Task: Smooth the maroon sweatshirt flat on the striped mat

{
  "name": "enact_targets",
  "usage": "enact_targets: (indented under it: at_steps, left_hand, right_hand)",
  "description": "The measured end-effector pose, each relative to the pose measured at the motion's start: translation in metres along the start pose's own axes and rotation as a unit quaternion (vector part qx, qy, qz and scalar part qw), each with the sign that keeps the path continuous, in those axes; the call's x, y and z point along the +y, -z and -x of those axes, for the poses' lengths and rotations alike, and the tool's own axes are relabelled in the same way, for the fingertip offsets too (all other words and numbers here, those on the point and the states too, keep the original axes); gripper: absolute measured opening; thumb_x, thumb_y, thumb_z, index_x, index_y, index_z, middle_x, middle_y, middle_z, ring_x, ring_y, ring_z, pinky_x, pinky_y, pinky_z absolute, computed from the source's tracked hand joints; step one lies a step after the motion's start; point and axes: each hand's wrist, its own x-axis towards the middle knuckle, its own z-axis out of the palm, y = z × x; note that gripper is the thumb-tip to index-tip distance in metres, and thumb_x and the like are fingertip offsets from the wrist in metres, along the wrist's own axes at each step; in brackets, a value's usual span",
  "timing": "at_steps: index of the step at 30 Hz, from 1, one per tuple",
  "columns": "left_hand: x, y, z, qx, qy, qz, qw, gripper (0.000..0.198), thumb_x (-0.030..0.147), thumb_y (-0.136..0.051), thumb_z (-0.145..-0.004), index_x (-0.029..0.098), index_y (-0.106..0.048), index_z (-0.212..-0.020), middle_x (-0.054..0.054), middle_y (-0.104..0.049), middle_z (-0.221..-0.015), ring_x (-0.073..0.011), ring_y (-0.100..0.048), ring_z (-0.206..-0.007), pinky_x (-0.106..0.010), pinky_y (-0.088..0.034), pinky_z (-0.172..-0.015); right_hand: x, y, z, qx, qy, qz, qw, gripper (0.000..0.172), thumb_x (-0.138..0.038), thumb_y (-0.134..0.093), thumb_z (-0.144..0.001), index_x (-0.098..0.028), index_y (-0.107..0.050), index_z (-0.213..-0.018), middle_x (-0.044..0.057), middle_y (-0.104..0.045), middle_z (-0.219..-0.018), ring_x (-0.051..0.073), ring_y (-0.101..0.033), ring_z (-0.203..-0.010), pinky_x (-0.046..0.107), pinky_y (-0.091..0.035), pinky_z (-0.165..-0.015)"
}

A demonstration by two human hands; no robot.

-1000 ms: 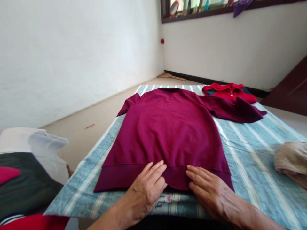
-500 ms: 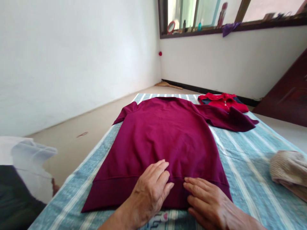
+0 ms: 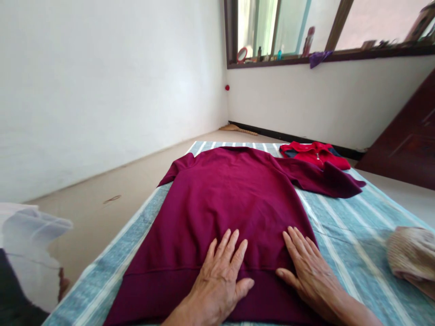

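White walls surround a blue striped cloth (image 3: 343,235) where a maroon long-sleeved sweatshirt (image 3: 234,199) lies spread. Left hand (image 3: 220,280) and right hand (image 3: 307,267) rest flat, fingers apart, on its lower part.

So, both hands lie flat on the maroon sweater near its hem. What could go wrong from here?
1. The left hand and right hand press flat on the sweater; sliding them may push wrinkles into the fabric or shift the striped cloth below.
2. The right sleeve ends by the red garment; moving it might drag that garment.
3. The left sleeve lies at the cloth's edge and could slip onto the floor.
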Motion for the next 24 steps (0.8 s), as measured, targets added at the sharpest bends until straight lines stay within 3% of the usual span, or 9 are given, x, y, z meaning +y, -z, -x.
enact_targets:
  at_steps: [5,10,19,24]
  left_hand:
    - [0.003,0.008,-0.004,-0.057,0.030,0.036,0.997,0.070,0.039,-0.057,-0.085,0.021,-0.030,-0.147,-0.011,-0.019,-0.155,-0.0326,-0.014,-0.142,-0.059,-0.022,-0.111]
    - [0.005,0.014,-0.004,-0.094,0.048,0.045,0.993,0.071,0.041,-0.054,-0.086,0.020,-0.027,-0.148,-0.010,-0.014,-0.155,-0.0322,-0.010,-0.143,-0.059,-0.017,-0.112]
    - [-0.007,-0.002,-0.003,-0.076,0.039,0.026,0.996,0.076,0.038,-0.059,-0.082,0.023,-0.025,-0.148,-0.010,-0.019,-0.154,-0.0335,-0.017,-0.141,-0.059,-0.022,-0.110]
    - [-0.008,0.002,0.004,-0.008,0.016,-0.004,1.000,0.075,0.035,-0.060,-0.083,0.025,-0.024,-0.149,-0.010,-0.030,-0.150,-0.0331,-0.028,-0.138,-0.053,-0.028,-0.110]
  right_hand:
    - [0.002,0.002,0.002,-0.023,-0.026,-0.010,0.999,0.080,-0.066,-0.040,-0.087,-0.007,-0.041,-0.140,0.021,-0.033,-0.148,0.032,-0.031,-0.137,0.054,-0.036,-0.107]
    - [0.003,-0.005,0.001,-0.017,-0.017,-0.005,1.000,0.081,-0.067,-0.040,-0.087,-0.005,-0.043,-0.139,0.022,-0.035,-0.146,0.036,-0.035,-0.134,0.057,-0.039,-0.104]
    - [-0.011,0.000,-0.019,0.123,0.042,0.028,0.991,0.069,-0.058,-0.044,-0.089,-0.005,-0.050,-0.134,0.025,-0.042,-0.141,0.036,-0.044,-0.129,0.051,-0.049,-0.095]
    - [-0.016,-0.016,-0.030,0.101,0.029,0.026,0.994,0.072,-0.061,-0.045,-0.087,-0.002,-0.055,-0.129,0.027,-0.047,-0.136,0.037,-0.047,-0.125,0.052,-0.050,-0.094]
